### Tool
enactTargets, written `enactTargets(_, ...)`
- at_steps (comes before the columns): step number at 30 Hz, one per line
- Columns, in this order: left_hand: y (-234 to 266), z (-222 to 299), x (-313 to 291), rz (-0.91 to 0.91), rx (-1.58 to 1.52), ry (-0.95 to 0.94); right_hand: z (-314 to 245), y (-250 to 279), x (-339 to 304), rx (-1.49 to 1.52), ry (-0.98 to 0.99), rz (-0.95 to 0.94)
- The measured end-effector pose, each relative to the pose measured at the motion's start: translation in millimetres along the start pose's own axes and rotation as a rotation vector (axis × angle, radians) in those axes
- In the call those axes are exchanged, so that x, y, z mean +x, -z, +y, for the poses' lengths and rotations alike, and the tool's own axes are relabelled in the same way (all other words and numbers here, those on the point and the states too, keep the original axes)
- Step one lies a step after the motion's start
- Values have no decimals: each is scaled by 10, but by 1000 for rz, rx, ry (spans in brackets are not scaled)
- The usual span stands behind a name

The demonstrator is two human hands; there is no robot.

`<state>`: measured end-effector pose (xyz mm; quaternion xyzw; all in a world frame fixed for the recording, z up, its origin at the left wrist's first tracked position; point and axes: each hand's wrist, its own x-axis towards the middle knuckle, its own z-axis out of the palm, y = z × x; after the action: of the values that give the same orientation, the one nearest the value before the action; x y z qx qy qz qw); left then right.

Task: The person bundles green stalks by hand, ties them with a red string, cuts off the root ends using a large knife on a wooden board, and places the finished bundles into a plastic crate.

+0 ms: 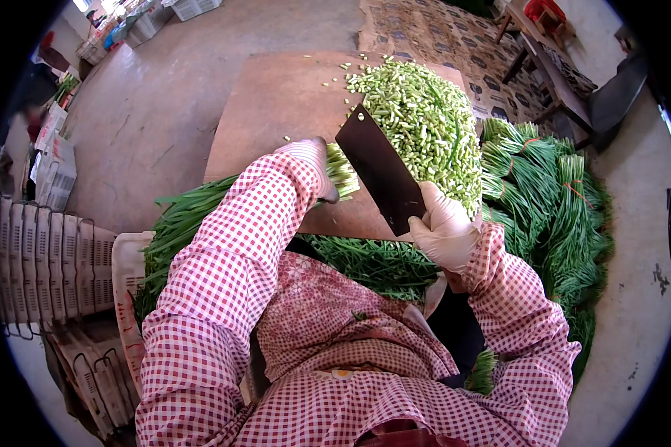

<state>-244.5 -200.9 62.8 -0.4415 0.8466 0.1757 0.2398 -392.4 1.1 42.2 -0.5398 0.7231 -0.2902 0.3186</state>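
My right hand (444,227), in a pale glove, grips the handle of a broad dark cleaver (380,170) whose blade slants up to the left over a brown wooden board (276,104). My left hand (314,160), under a red-checked sleeve, presses a bunch of long green stalks (341,171) flat on the board; their cut ends lie right beside the blade. A heap of short cut green pieces (425,119) lies on the board beyond the cleaver.
Tied bundles of long green stalks (552,194) are stacked at the right, and more loose stalks (179,223) lie at the left. White plastic crates (45,261) stand at the left edge. Flattened cardboard (440,37) and a wooden bench (552,67) lie farther back.
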Motion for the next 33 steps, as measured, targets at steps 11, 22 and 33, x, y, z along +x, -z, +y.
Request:
enactTargets(11, -15, -1, 13, 26, -3, 13, -6, -81, 24, -228, 132, 39)
enactTargets(22, 57, 40, 17, -43, 38, -10, 188, -34, 264, 40, 174, -64)
enactTargets(33, 21, 130, 139, -68, 92, 9, -135, -267, 858, -269, 35, -124)
